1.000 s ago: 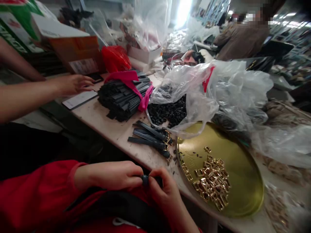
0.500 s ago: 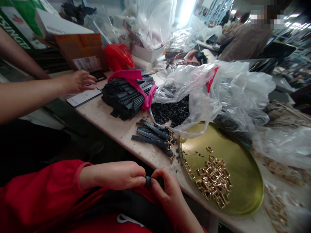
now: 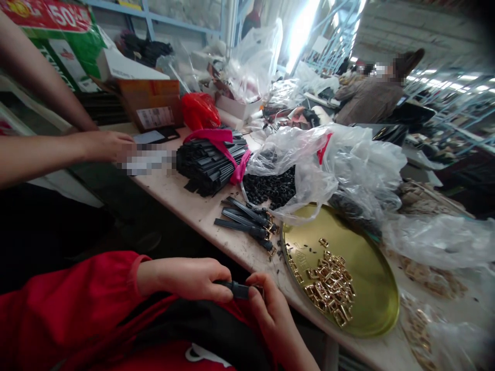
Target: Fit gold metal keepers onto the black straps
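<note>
Above my lap, both hands are closed on a black strap (image 3: 241, 291). My left hand (image 3: 193, 278) pinches one end between thumb and fingers. The fingers of my right hand (image 3: 266, 301) grip the other end, where a bit of gold metal glints; most of that end is hidden. Several finished-looking straps with gold buckles (image 3: 247, 224) lie on the table just beyond my hands. To their right stands a round gold tray (image 3: 373, 293), holding a heap of loose gold buckles (image 3: 332, 283). An open plastic bag of small black loops (image 3: 270, 186) sits behind the straps.
A bundle of black strips (image 3: 209, 165) tied with pink cloth lies at the back left. Nearby are a cardboard box (image 3: 154, 103) and a red plastic bag (image 3: 199, 111). Another person's hand (image 3: 110, 147) rests at the table's left end. Clear plastic bags (image 3: 359, 159) crowd the right.
My hands have moved slightly apart, and more of the strap shows between them. The other person's hand has lowered toward the table. The camera view has tilted upward.
</note>
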